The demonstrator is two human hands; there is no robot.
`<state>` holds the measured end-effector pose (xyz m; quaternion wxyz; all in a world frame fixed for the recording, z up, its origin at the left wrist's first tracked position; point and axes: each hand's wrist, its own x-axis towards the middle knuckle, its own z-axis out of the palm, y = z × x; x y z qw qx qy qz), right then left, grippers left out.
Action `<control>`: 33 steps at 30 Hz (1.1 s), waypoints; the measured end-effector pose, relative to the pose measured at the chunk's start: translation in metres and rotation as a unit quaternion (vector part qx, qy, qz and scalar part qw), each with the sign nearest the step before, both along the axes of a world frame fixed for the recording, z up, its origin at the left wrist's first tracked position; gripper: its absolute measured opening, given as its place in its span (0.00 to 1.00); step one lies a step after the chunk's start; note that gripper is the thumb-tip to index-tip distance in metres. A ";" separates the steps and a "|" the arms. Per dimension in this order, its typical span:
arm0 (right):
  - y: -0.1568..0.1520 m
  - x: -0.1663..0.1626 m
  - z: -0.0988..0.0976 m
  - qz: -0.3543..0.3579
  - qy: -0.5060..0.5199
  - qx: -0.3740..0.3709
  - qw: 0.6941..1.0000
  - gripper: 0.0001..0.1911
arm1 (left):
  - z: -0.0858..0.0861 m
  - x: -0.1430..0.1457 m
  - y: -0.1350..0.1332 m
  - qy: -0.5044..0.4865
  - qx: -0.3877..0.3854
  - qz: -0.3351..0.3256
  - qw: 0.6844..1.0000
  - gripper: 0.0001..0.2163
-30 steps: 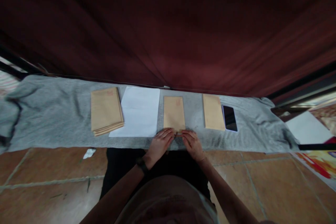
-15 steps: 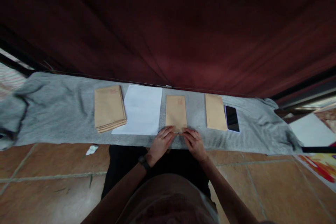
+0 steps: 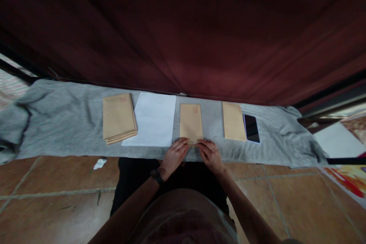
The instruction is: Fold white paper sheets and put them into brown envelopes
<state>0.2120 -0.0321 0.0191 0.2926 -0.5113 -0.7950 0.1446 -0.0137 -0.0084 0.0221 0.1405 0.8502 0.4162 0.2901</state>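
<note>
A brown paper envelope point(image 3: 191, 122) lies flat in front of me, its short near edge toward my body. My left hand point(image 3: 175, 154) grips the left corner of that edge, with the fingers pressed together on the paper. On the right corner, my right hand point(image 3: 211, 155) pinches the same edge in a like way. The thumbs are mostly hidden beneath the fingers. To the left are white paper sheets point(image 3: 154, 120) and a stack of brown envelopes point(image 3: 118, 116). Another brown envelope point(image 3: 233, 122) lies to the right.
A phone point(image 3: 251, 128) rests beside the right-hand envelope. Grey cloth point(image 3: 274, 133) covers the narrow surface, and a dark red curtain point(image 3: 183, 45) hangs behind it. A crumpled white scrap point(image 3: 100, 164) lies on the tiled floor, left of my legs.
Both hands stay at the near edge of the envelope. The edge that stood slightly raised between the fingers now looks flatter.
</note>
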 end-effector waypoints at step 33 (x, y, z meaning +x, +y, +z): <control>0.009 -0.004 0.007 0.059 -0.030 0.017 0.998 0.22 | 0.018 0.058 0.128 0.097 0.010 -0.005 0.995 0.22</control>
